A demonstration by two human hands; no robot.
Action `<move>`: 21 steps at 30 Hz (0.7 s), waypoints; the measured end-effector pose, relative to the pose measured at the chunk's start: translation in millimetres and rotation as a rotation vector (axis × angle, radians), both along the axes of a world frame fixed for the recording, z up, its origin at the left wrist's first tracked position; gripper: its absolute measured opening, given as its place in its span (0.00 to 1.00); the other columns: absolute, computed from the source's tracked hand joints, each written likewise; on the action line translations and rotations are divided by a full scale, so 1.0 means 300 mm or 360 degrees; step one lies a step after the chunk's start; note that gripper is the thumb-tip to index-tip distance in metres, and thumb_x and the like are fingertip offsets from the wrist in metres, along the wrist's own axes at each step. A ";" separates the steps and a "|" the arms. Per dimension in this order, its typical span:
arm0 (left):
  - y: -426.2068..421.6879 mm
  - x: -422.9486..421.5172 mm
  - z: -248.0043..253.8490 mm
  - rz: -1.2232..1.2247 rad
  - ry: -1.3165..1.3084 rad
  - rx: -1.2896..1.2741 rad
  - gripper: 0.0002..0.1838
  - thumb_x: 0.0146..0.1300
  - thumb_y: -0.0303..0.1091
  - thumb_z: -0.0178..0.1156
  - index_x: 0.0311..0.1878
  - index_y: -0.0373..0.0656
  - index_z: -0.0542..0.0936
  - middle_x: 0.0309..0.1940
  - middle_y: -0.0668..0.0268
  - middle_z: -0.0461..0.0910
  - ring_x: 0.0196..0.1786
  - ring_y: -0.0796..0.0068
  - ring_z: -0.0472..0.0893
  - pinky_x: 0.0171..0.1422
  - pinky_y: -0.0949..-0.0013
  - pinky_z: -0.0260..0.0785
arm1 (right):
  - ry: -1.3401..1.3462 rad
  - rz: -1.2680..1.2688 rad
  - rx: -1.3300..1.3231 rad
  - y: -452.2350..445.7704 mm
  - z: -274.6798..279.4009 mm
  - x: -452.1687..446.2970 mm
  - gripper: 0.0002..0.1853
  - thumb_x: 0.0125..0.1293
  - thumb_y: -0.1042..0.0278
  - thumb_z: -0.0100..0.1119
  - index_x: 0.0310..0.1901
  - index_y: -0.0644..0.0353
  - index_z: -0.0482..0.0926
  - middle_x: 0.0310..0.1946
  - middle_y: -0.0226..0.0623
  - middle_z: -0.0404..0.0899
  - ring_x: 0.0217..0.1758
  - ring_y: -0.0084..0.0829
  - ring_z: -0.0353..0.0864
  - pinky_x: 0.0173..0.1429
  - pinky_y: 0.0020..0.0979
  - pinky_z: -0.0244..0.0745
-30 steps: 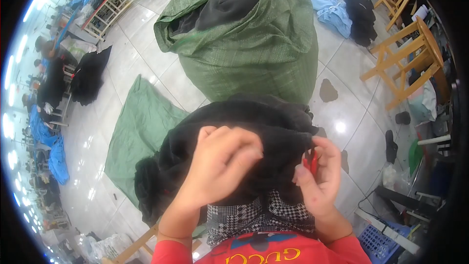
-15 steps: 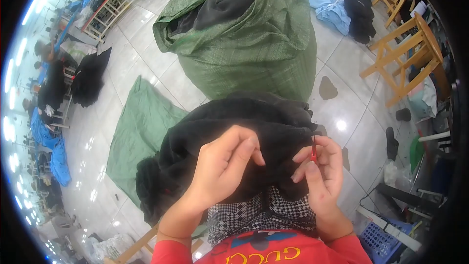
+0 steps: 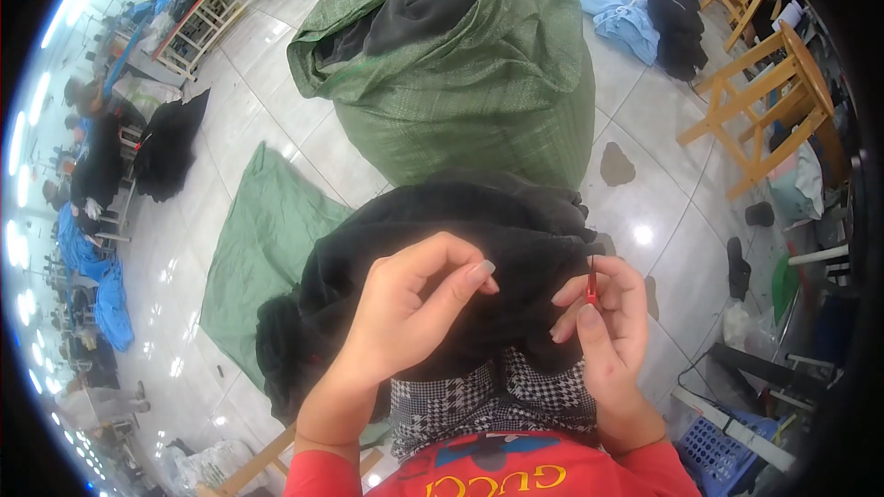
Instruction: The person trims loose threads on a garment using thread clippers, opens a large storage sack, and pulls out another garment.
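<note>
Black fabric point(image 3: 433, 248) lies bunched across my lap, over the checked trousers point(image 3: 447, 405). My left hand point(image 3: 414, 304) is raised above its middle, thumb and forefinger pinched; whatever may be between the fingertips is too small to make out. On the right, my right hand point(image 3: 603, 322) has its fingers curled round small red thread snips point(image 3: 591, 293), whose dark tips point away from me by the fabric's right edge. Behind the fabric stands a large green sack point(image 3: 470, 101) with dark grey cloth point(image 3: 428, 9) in its open top.
A green sheet point(image 3: 267, 258) lies on the tiled floor at left. Light blue cloth point(image 3: 617, 14) and a black pile point(image 3: 677, 28) are at the back right. Wooden stools point(image 3: 773, 97) stand at right, above a blue basket point(image 3: 723, 451). Other people sit far left.
My left hand has turned slightly and its thumb and forefinger have come together. In my right hand the red snips have swung more upright since a second ago. The fabric stays nearly still.
</note>
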State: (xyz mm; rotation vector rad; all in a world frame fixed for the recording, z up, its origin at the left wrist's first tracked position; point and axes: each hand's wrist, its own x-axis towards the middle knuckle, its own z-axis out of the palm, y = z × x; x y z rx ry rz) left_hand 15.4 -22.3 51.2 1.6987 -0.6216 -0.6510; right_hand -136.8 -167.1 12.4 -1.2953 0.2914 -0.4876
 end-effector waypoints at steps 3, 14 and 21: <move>-0.019 -0.001 0.011 -0.0261 -0.0347 0.0181 0.08 0.60 0.35 0.64 0.39 0.41 0.80 0.25 0.66 0.81 0.30 0.74 0.79 0.35 0.72 0.70 | 0.0000 -0.0006 -0.0011 -0.001 0.004 -0.001 0.21 0.70 0.74 0.51 0.62 0.63 0.60 0.43 0.43 0.75 0.35 0.20 0.74 0.42 0.21 0.72; -0.044 0.023 0.014 -0.0638 -0.0098 0.0203 0.08 0.65 0.34 0.59 0.32 0.41 0.80 0.22 0.64 0.81 0.23 0.71 0.79 0.30 0.71 0.68 | 0.0038 -0.0082 -0.0054 -0.054 0.032 -0.028 0.21 0.66 0.77 0.55 0.60 0.66 0.67 0.43 0.42 0.78 0.39 0.23 0.77 0.43 0.21 0.72; -0.017 0.026 0.031 -0.0531 0.0073 0.0247 0.10 0.69 0.33 0.53 0.34 0.38 0.76 0.21 0.66 0.78 0.25 0.77 0.77 0.32 0.72 0.68 | 0.0468 0.0378 -0.0550 -0.131 0.077 -0.026 0.16 0.57 0.82 0.63 0.48 0.68 0.81 0.36 0.36 0.83 0.35 0.20 0.80 0.40 0.19 0.73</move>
